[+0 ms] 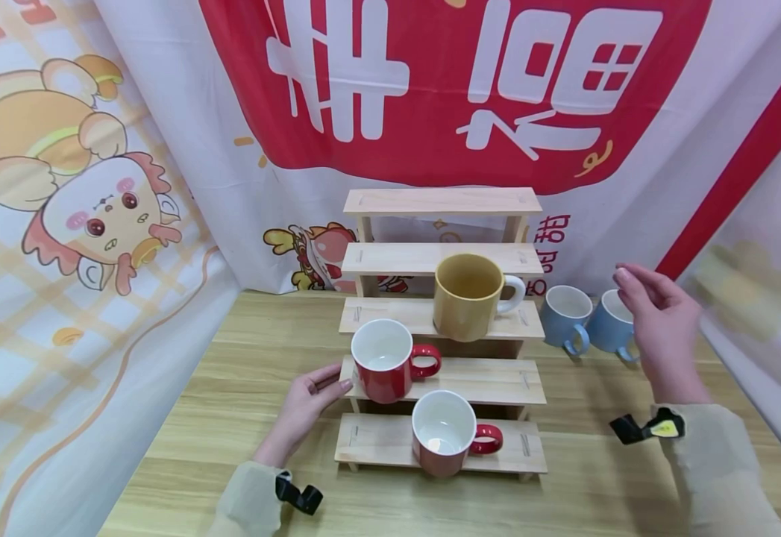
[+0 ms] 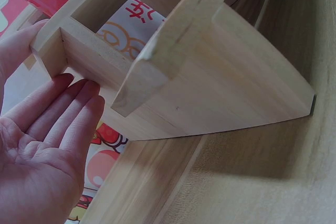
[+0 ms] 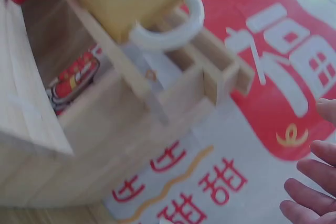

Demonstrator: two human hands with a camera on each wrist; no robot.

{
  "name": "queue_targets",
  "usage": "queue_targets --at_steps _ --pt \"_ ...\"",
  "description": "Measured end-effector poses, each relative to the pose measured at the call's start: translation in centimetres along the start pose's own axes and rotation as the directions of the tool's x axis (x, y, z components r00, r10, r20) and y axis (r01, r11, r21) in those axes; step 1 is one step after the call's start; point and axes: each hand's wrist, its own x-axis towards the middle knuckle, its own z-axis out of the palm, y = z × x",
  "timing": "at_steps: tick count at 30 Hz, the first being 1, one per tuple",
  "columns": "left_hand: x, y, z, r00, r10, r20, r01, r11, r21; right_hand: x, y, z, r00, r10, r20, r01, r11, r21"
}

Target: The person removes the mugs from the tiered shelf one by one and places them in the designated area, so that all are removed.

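A stepped wooden shelf (image 1: 480,382) stands on the table. My left hand (image 1: 304,409) is at the left end of its second step from the bottom. In the left wrist view, the thumb lies against that step's end with the fingertips just below, lightly holding the board. Red mugs with white insides sit on the two lowest steps: the lower mug (image 1: 445,447) right of the upper mug (image 1: 385,369). A yellow mug (image 1: 465,307) with a white handle is on the middle step. Raised and empty, my right hand (image 1: 667,324) hovers by two light blue mugs (image 1: 563,328), its fingers loosely bent.
The blue mugs stand on the wood-grain table (image 1: 229,388), to the right of the shelf. Behind hangs a white cloth with a red printed panel (image 1: 430,160). Printed cloths (image 1: 182,321) also bound the left and right sides.
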Motion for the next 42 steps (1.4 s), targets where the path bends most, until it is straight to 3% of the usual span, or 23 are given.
queue_targets --at_steps 4,7,11,14,19,23,35,42 --pt "0.0 0.0 0.0 1.000 0.002 0.003 -0.002 1.000 0.000 -0.9 -1.0 0.9 0.998 -0.035 0.050 0.036 0.999 -0.024" --pt "0.0 0.1 0.0 1.000 -0.001 0.001 0.001 1.000 0.000 -1.7 -1.9 1.5 0.997 -0.025 0.075 0.035 0.991 -0.133" --pt "0.0 0.1 0.0 1.000 -0.004 0.000 0.004 1.000 0.004 -2.7 -3.0 2.2 0.992 -0.013 0.125 0.053 0.945 -0.324" --pt "0.0 0.1 0.0 1.000 -0.003 0.007 0.002 1.000 0.004 -3.4 -3.4 2.9 0.984 -0.038 0.174 0.101 0.924 -0.370" --pt "0.0 0.0 -0.1 1.000 0.001 0.016 -0.001 1.000 0.000 -4.5 -3.5 4.0 0.961 -0.103 0.256 0.195 0.910 -0.366" --pt "0.0 0.0 -0.1 1.000 -0.001 0.022 0.001 1.000 -0.011 -5.2 -3.5 4.8 0.943 -0.106 0.314 0.224 0.903 -0.368" --pt "0.0 0.1 -0.2 1.000 -0.003 0.022 0.004 1.000 -0.025 -5.7 -3.0 6.9 0.886 -0.082 0.456 0.244 0.919 -0.310" --pt "0.0 0.1 -0.1 1.000 -0.003 0.020 0.003 1.000 -0.029 -5.1 -2.4 7.9 0.890 0.005 0.456 0.167 0.927 -0.335"
